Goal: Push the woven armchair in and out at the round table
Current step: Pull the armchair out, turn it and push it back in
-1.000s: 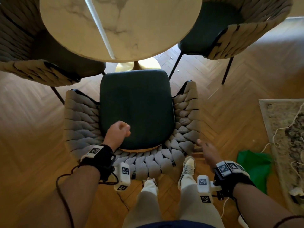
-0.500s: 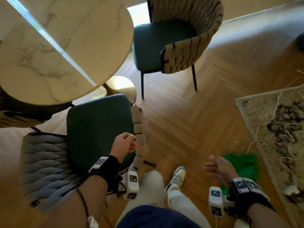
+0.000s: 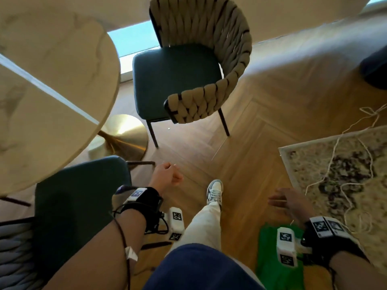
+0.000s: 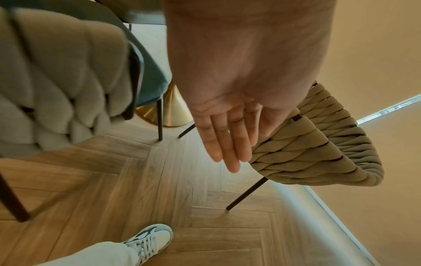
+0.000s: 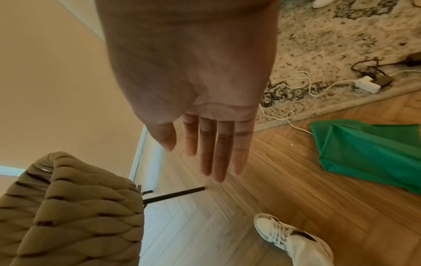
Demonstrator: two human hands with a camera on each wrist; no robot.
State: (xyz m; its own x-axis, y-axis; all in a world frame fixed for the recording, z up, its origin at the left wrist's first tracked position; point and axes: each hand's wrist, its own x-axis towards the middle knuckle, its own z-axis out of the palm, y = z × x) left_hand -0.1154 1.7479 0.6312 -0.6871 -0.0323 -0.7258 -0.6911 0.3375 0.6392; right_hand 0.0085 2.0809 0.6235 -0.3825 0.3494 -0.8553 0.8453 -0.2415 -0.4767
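Woven grey straps are showing at the lower left corner of the head view, where the armchair is sitting with its dark green seat partly tucked under the edge of the round table — the marble top is filling the upper left of the frame, and its gold base is gleaming just right of the seat. Neither hand is touching the chair. The left hand is hanging in the air just right of the seat's front corner; in the head view its fingers are looking loosely curled, while in the left wrist view the fingers are lying straight and close together, holding nothing. The right hand is hovering over the floor at the lower right of the head view, and its fingers are stretching out straight, side by side with the thumb a little apart, also holding nothing. A second woven chair is standing at the top centre of the head view, clear of the table. A white sneaker is planted on the herringbone wood floor between the two hands. A green bag is lying at the lower right — beside a patterned rug with pale cords trailing over it.
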